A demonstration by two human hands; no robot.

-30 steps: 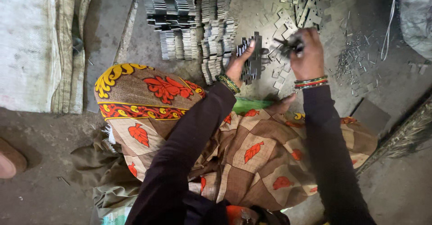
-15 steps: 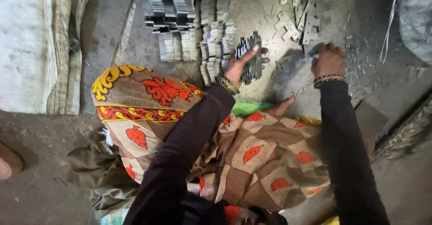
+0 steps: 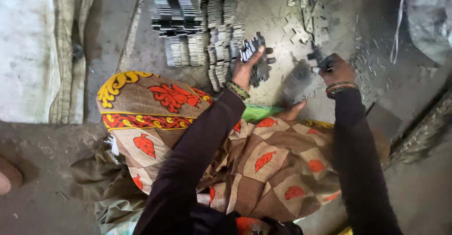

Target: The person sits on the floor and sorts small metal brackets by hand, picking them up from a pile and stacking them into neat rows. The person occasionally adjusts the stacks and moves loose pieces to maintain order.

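Note:
My left hand [image 3: 246, 68] grips a thick stack of thin grey metal plates [image 3: 256, 58], held upright on edge just above the floor. My right hand [image 3: 335, 69] is closed around a few loose metal plates [image 3: 317, 56], lifted to the right of the stack. Both arms wear dark sleeves and bangles at the wrists. Neat rows of stacked metal plates [image 3: 197, 23] lie on the floor just left of my left hand. Loose plates [image 3: 306, 14] are scattered further ahead.
I sit on the concrete floor in a patterned brown, red and yellow garment [image 3: 197, 136]; a bare foot [image 3: 292, 111] shows below the hands. White woven sacks [image 3: 33, 47] lie at left, a grey bag [image 3: 431, 14] at top right, metal slivers [image 3: 365, 58] nearby.
My right hand drew back from the scattered plates to the right and down, now holding a few pieces. The left hand kept the stack almost still.

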